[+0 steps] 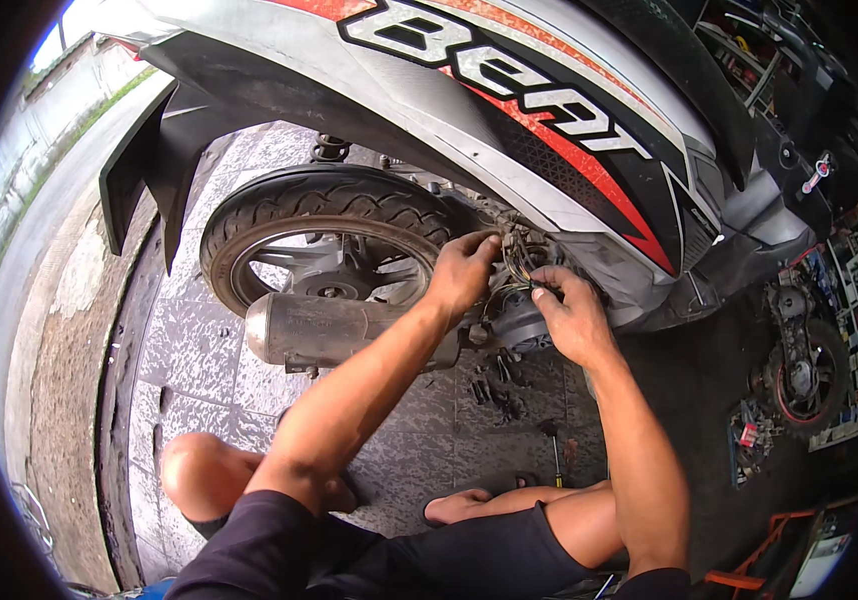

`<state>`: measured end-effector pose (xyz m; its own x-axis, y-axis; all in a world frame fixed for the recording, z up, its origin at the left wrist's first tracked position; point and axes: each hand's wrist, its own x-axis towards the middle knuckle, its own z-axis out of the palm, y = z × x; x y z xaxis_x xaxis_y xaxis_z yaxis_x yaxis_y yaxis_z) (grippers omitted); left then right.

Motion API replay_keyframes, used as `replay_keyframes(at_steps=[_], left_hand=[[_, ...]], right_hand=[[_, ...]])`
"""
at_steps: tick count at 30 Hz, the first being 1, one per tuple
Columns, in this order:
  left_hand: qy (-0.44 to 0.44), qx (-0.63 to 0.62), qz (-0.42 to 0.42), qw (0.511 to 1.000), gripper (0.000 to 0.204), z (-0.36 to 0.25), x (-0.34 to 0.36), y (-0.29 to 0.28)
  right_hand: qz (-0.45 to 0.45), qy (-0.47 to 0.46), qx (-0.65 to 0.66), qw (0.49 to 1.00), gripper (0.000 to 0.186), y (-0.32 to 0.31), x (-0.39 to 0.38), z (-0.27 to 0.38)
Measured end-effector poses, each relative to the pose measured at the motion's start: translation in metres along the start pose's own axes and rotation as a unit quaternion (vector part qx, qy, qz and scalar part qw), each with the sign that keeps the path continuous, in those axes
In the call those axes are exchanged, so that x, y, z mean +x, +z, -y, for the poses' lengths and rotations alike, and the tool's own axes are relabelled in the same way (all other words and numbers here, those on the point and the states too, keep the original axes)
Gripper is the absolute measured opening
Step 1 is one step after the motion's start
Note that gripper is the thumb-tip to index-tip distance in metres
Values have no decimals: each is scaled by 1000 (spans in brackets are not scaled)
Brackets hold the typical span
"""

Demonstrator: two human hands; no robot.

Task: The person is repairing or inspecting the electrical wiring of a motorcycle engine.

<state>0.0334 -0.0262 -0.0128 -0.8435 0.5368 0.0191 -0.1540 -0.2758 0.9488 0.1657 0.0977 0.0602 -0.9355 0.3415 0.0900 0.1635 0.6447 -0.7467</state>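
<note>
The right hand point(577, 312) is pinching thin, dark, flexible-looking wires point(517, 258) beneath a white-black-red plastic scooter panel point(519, 130); the left hand point(464, 270) is curling alongside, hold indiscernible. Likely light, pliant, they are favouring gentle mid-length grasping.

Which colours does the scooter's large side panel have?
The side panel is mainly white and black, with red-orange accents; best in the head view.
</note>
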Motion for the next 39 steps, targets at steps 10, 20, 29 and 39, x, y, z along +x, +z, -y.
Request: replay_keyframes(at_steps=[10,20,29,39], left_hand=[[-27,-79,-145,986,38,27,-116,68],[-39,-130,-280,950,49,21,-92,67],[3,-280,-109,954,40,36,-84,67],[-28,-260,-59,963,19,22,-82,49]], right_hand=[[24,-4,37,999,29,-6,10,-10],[9,33,80,996,32,1,11,-16],[0,97,164,982,22,1,5,-1],[11,95,84,992,23,0,3,1]])
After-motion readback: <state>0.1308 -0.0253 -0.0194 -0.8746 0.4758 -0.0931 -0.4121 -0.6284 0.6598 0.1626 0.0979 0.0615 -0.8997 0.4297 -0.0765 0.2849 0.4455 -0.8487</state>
